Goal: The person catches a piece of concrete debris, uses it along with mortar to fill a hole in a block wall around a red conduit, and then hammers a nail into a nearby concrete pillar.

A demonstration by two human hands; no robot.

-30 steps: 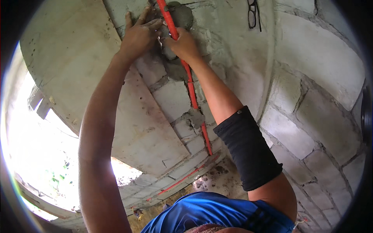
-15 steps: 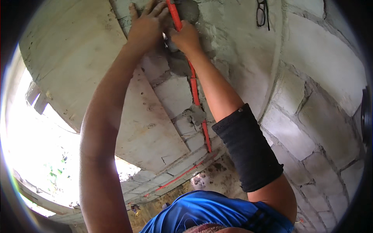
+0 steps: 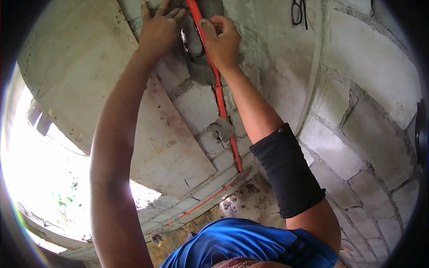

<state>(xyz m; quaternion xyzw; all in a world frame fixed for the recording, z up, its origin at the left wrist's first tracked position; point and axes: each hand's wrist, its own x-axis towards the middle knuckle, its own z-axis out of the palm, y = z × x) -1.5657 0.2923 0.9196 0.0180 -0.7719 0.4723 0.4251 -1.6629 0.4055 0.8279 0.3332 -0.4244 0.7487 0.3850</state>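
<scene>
Two bare arms reach up from the lower edge, past a blue shirt (image 3: 246,241) nearest the camera. Black sleeve (image 3: 290,172) around the right elbow; left arm bare.

Both hands work at the upper part of a block wall (image 3: 196,107). Left hand (image 3: 161,29): back to the camera, visible fingers spread wide, lying just beside a dark-edged hollow (image 3: 193,39); palm and thumb hidden, so cannot tell whether it holds anything. Right hand (image 3: 222,40): narrow, fingers curled in, thumb along the right side of a red tube (image 3: 221,102); cannot tell whether the thumb touches it or it is gripped.

Tube runs from the top edge, passing between the hands, then down the wall at a slant. Grey mortar lump (image 3: 222,128) covers one stretch; red shows again below. Thin red line (image 3: 201,208) lower down, running off to the left.

Pale board (image 3: 165,147) left of the tube, partly behind the left arm. Eyeglasses (image 3: 297,12) at upper right, well apart from the right hand. Large-block masonry (image 3: 366,129) fills the right side. Far left: glaring opening (image 3: 35,174), some greenery (image 3: 65,201) in it.
</scene>
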